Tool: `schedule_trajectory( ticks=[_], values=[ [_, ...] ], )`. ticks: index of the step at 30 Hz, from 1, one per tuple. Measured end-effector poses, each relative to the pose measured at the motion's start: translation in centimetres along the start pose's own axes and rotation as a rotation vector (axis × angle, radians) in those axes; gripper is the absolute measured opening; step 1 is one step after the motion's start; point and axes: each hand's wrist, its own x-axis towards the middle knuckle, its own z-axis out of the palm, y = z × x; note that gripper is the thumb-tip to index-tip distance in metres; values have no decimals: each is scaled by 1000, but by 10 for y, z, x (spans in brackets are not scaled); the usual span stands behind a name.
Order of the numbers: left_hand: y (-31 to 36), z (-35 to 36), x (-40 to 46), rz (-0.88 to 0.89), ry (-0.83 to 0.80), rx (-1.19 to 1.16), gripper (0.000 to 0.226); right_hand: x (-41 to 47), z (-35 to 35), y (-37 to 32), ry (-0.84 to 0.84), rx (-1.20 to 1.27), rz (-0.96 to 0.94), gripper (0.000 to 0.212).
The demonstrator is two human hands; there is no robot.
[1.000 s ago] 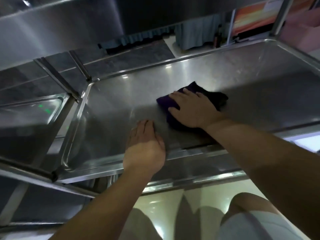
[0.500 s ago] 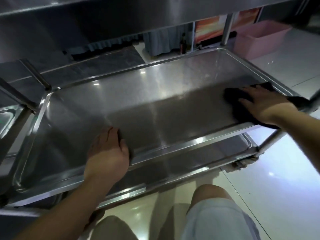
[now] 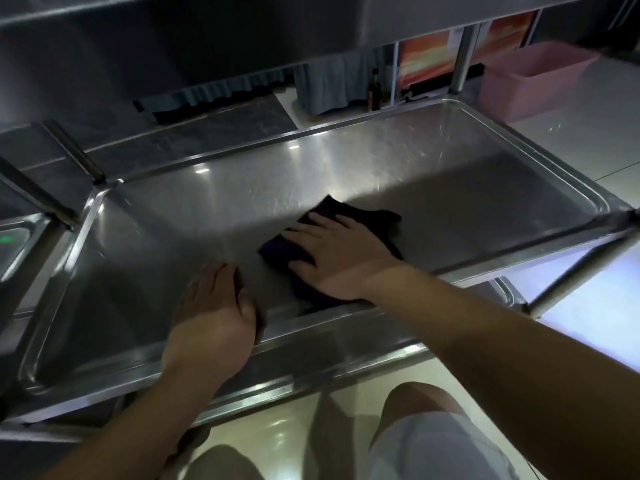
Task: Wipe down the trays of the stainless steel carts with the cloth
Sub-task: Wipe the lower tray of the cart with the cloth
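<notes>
Tray [image 3: 381,161]: stainless steel, rectangular with a raised rim and rounded corners, middle level of a cart; surface shiny, with light glare toward the far side.

Cloth [image 3: 277,251]: dark, crumpled, lying flat on the tray floor near the middle, toward the near rim. Part of it is covered by the right hand.

Right hand [image 3: 341,259]: palm down on the cloth, fingers [image 3: 313,226] straight and slightly spread, pressing the cloth against the tray rather than curling round it. Forearm reaches in from the lower right.

Left hand [image 3: 216,315]: resting palm down on the tray floor just inside the near rim, beside the cloth but apart from it; fingers straight and together, holding nothing.

Lower tray [image 3: 450,313]: visible under the near rim, same steel.

Cart post [image 3: 575,268]: slanted steel tube at the right corner.

Second cart [image 3: 20,244]: at the left edge, only partly in view.

Pink bin [image 3: 530,81]: on the pale floor beyond the far right corner.

Bottle [image 3: 374,90]: dark, upright, on the floor behind the tray.

Knees and pale shorts [image 3: 440,441]: at the bottom edge.
</notes>
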Motion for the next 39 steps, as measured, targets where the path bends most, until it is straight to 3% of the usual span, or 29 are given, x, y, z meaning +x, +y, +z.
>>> schedule_trajectory(
  ticks=[5,11,14,17,21,23,25,31,36,39],
  values=[
    [-2,-1,1,-3,-38,11,59,59,-12,46,81,18,48,59],
    [6,-4,2,-76,-71,-22,63,32,-36,179,186,12,418,58],
    [6,-6,1,-78,-90,-15,62,1,-34,194,165,47,545,57],
    [3,-4,1,-57,-95,13,61,-21,-23,142,100,21,485,67],
    [-1,-1,2,-47,-97,37,57,-27,-5,35,-33,-16,137,68],
    [-6,2,3,-11,-131,74,60,-9,-3,16,-48,24,-8,65],
    [-13,5,3,7,-170,115,64,19,-8,27,5,16,-37,63],
    [1,-2,3,-41,-88,28,62,64,-34,150,125,41,258,66],
    [9,-8,1,-73,-46,-4,59,22,-52,266,134,99,565,55],
    [8,-8,1,-59,-93,48,59,-21,-57,301,173,82,675,54]
  ],
)
